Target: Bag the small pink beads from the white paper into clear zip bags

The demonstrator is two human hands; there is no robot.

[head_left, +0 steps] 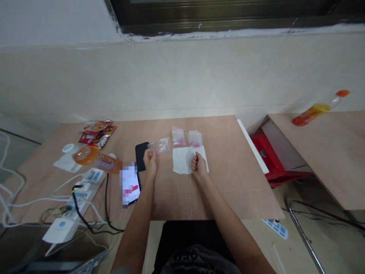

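My left hand is closed on a small clear plastic bag, which sticks out to the right of the fingers above the wooden table. Over a white sheet of paper, my right hand is closed, thumb and fingers pressed together; what it holds, if anything, is too small to make out. Just behind the paper lie two stacks of small clear bags with pink marks, the left stack and the right stack. A black flat object lies beside my left hand.
A lit phone, an orange drink bottle, snack packets and a power strip with cables are on the left. At the right, another table bears a bottle; a red stool stands between the tables.
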